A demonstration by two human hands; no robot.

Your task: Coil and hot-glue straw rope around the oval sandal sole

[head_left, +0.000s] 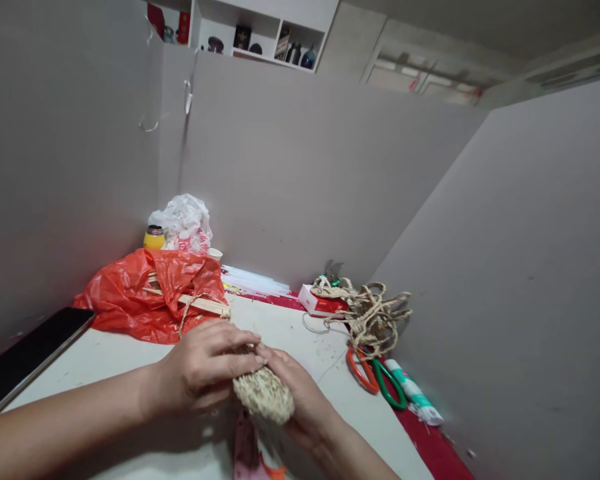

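Observation:
A rounded, rough piece of coiled or woven straw cord (264,395), pale tan, is held between both hands above the white work surface. My left hand (207,363) is closed over its upper left side, with the fingertips laid on top. My right hand (300,393) wraps its right side, the thumb close to the left fingertips. The hands hide the far part of the piece. Beneath it lies a pink strip-like thing (247,443) beside a small orange item (274,472), both partly out of view.
A red plastic bag (130,293) with wooden sticks (205,305) and a dark phone (35,357) lie left. At right are a tangled straw rope heap (375,317), orange and green scissor-like handles (391,385) and a green-white tube (415,393). Grey partitions (305,167) enclose the table.

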